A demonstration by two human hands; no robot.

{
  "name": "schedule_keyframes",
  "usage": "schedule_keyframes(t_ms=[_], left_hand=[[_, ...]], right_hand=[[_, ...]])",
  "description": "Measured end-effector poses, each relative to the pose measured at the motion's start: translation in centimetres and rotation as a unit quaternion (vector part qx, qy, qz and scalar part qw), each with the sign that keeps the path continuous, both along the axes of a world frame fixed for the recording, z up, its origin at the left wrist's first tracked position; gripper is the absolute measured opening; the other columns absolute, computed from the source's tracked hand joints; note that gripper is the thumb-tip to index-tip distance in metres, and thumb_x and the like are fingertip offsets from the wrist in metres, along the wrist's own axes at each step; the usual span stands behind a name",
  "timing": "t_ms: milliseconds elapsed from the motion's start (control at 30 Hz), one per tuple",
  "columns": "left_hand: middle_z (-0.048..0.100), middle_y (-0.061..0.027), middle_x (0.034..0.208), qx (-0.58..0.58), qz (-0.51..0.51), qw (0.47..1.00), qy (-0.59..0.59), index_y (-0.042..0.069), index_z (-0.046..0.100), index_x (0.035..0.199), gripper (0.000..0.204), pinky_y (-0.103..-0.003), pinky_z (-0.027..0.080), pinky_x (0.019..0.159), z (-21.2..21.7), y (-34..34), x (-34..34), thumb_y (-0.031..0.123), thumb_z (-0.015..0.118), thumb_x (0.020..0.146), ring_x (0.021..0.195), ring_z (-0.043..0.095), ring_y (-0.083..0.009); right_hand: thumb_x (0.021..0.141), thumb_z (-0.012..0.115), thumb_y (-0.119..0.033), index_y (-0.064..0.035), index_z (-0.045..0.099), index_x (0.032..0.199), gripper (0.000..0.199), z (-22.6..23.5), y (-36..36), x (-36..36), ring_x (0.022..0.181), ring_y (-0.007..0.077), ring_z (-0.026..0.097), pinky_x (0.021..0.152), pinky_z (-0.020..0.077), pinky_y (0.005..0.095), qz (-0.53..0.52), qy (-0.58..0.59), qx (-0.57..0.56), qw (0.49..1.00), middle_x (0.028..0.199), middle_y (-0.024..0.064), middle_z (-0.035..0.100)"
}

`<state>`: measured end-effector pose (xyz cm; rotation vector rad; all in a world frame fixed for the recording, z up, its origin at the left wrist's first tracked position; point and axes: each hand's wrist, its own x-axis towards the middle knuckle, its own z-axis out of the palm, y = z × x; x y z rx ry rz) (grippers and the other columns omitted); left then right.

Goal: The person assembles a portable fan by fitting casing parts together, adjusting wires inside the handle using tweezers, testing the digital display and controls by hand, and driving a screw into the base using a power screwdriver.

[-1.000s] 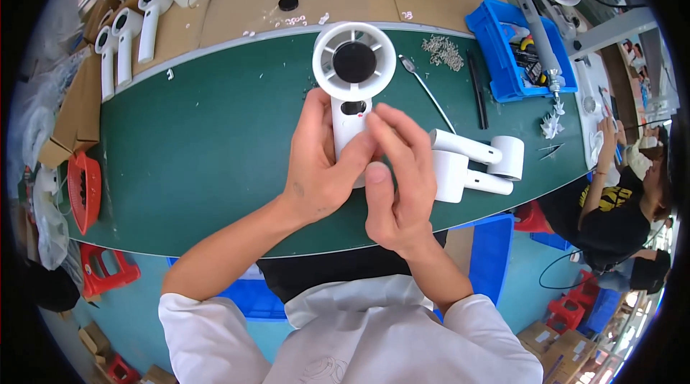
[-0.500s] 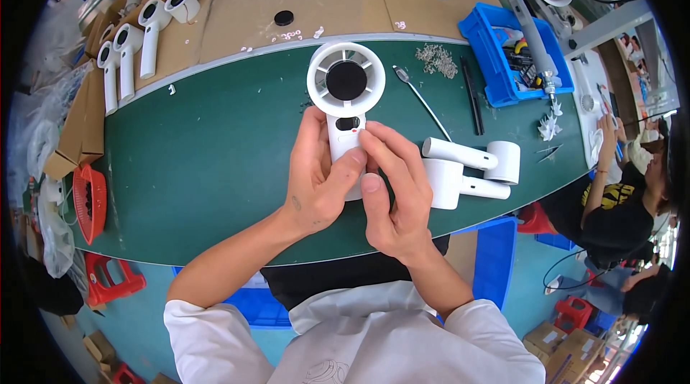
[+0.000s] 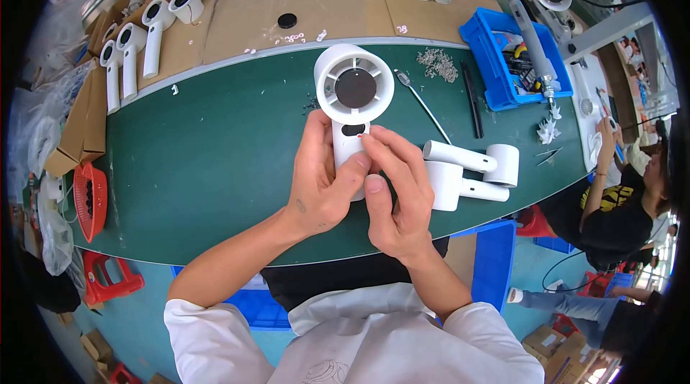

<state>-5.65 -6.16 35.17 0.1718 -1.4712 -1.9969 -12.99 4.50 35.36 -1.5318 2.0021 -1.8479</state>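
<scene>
A white handheld fan (image 3: 355,112) with a round head, radial ribs and a black centre disc is held upright above the green table. My left hand (image 3: 321,177) wraps round its handle, the thumb lying across the front. My right hand (image 3: 399,193) is closed at the handle's right side, its index fingertip at a small red spot under the dark oval display. The lower end of the handle is partly hidden by my fingers. Close to my right hand, two more white fans (image 3: 460,156) lie on the table.
A blue bin (image 3: 496,89) of tools stands at the far right, near a pile of small screws (image 3: 437,65), a metal stick (image 3: 425,107) and a black rod (image 3: 472,100). Several fans (image 3: 152,42) line the back left. A red basket (image 3: 90,203) sits at the left edge. Someone works at right.
The fan's head has tilted, so more of its outer rim shows, and it has shifted slightly right. Both hands keep nearly the same hold.
</scene>
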Motion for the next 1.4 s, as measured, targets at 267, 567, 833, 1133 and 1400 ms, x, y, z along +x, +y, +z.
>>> schedule_keyframes(t_ms=[267,567,833,1133,1400], left_hand=[[0.05,-0.0128,0.115,-0.076,0.019,0.997,-0.001,-0.003,0.035,0.126,0.041,-0.03,0.046,0.084,-0.2,-0.3,0.0,-0.002,0.052,0.088,0.101,0.052,-0.0142],[0.05,-0.0131,0.115,-0.083,0.029,0.996,0.029,-0.003,0.035,0.126,0.042,-0.03,0.045,0.087,-0.5,-0.2,-0.1,-0.005,0.051,0.087,0.103,0.051,-0.0149],[0.05,-0.0137,0.115,-0.061,0.008,0.998,0.003,-0.004,0.035,0.126,0.043,-0.031,0.044,0.088,-0.4,-0.1,-0.1,-0.006,0.052,0.087,0.104,0.052,-0.0152],[0.052,-0.0155,0.114,-0.088,0.016,0.996,0.016,-0.004,0.035,0.125,0.041,-0.032,0.047,0.088,-0.4,-0.3,-0.3,-0.005,0.053,0.089,0.103,0.056,-0.0178],[0.052,-0.0166,0.116,-0.122,0.02,0.992,-0.001,-0.005,0.034,0.127,0.043,-0.032,0.046,0.09,-0.7,-0.5,-0.1,-0.004,0.055,0.089,0.105,0.057,-0.0193]], right_hand=[[0.088,0.055,0.001,0.0047,0.061,0.118,0.031,-0.1,-0.1,-0.2,0.11,0.0338,0.057,0.089,0.049,0.0375,0.004,0.009,-0.017,1.0,0.121,0.0217,0.056],[0.084,0.059,0.003,-0.0001,0.062,0.105,0.022,1.8,-0.3,-0.6,0.094,0.0278,0.062,0.081,0.0483,0.0342,-0.018,0.0,0.019,1.0,0.108,0.0175,0.061],[0.075,0.068,0.004,-0.0009,0.062,0.09,0.017,3.7,-0.9,-2.5,0.079,0.0236,0.063,0.07,0.0495,0.0308,-0.02,0.076,0.057,0.995,0.09,0.0118,0.063],[0.069,0.07,0.005,-0.0012,0.063,0.082,0.016,3.9,-1.4,-3.4,0.067,0.0174,0.064,0.061,0.0504,0.0268,-0.001,0.083,0.037,0.996,0.078,0.0068,0.065],[0.069,0.072,0.004,-0.0017,0.063,0.082,0.017,4.1,-1.3,-3.5,0.065,0.0162,0.064,0.059,0.0505,0.0264,0.001,0.089,0.039,0.995,0.077,0.0063,0.066]])
